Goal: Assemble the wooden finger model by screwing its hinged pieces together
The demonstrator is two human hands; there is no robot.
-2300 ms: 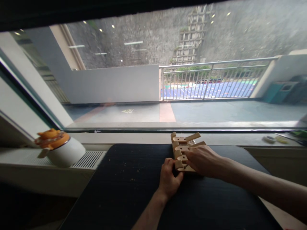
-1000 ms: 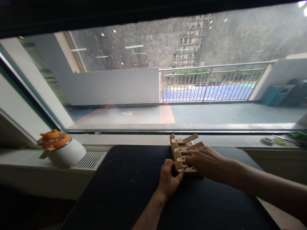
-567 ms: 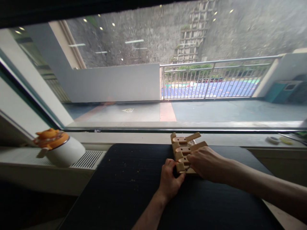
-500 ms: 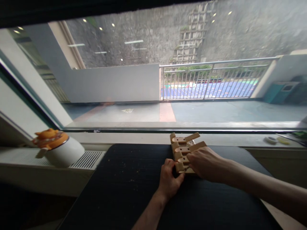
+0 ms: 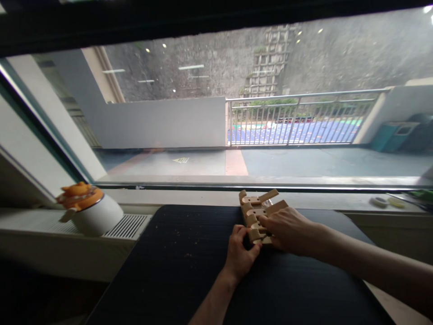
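A pale wooden assembly (image 5: 252,199) lies at the far side of the black table, its row of rounded blocks and flat strips with dark holes running away from me. Two of its wooden flaps (image 5: 269,195) stick up at a slant on the right. My left hand (image 5: 237,253) grips the near left corner, thumb in front and fingers behind. Over the right side of the near strips, my right hand (image 5: 287,229) is closed with its knuckles up; what its fingers hold is hidden beneath it.
The black table (image 5: 182,284) has pale crumbs scattered on its left half. A white mug (image 5: 99,216) with an orange animal-shaped top stands on the vented ledge at left. Rolls of tape (image 5: 379,201) lie on the sill at right. A large window (image 5: 189,126) rises behind the table.
The camera view has tilted up slightly, so the scene sits a little lower. My right hand has shifted slightly on the wooden strips; my left hand keeps its grip.
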